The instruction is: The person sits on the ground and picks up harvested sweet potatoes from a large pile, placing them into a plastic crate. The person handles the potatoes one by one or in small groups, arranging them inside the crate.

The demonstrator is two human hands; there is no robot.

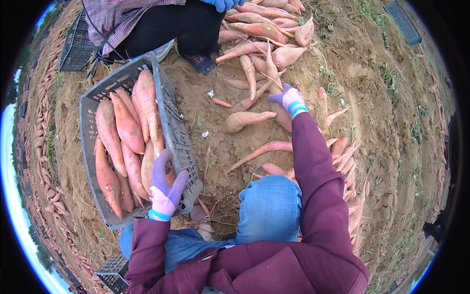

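Note:
My left hand (164,185), in a purple and pink glove, is at the near right corner of a dark plastic crate (176,147), fingers apart over the sweet potatoes (126,128) inside. Whether it touches one there I cannot tell. My right hand (290,98), in a matching glove, reaches forward to a long sweet potato (273,71) at the lower edge of a heap, with its fingers around the lower end. Just left of that hand, a bulging sweet potato (248,120) with a thin tail lies on the soil.
Across from me a person in black trousers (158,33) crouches beside the sweet potato heap (257,29), with a blue-gloved hand (224,4) at the top edge. Other crates stand behind at left (75,47), lower left (113,272) and upper right (403,22). More sweet potatoes (350,183) lie beside my right arm.

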